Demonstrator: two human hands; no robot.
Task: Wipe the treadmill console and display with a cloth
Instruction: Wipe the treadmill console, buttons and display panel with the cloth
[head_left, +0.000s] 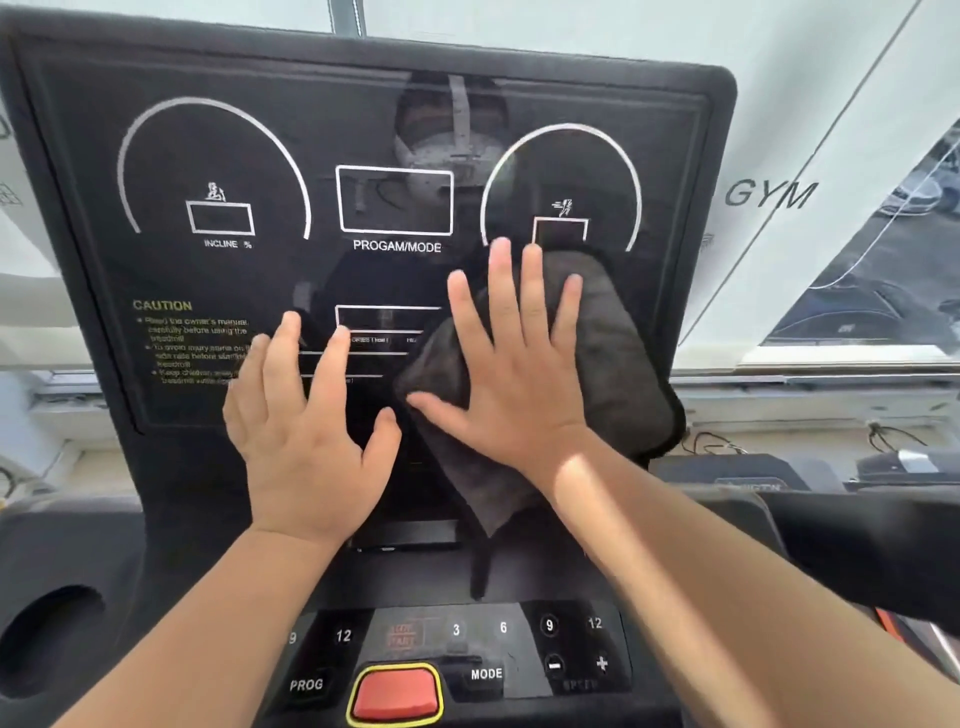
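Now the right hand (514, 384) lies flat, fingers straight, pressing the cloth (618, 364) on the right middle of the display (208, 280). The left hand (306, 431) rests flat beside it, holding nothing. Wiping looks part done (the near console (488, 673) probably comes next).

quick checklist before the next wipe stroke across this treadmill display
1. Cloth pinned flat under the right hand: ok, fingers are spread over it.
2. Leftward path free: not ok, the left hand lies spread on the display just beside the cloth.
3. Display windows dark: ok, no figures lit.
4. Hands away from the red stop button: ok, both are well above it.
5. Cloth dampness: cannot tell.
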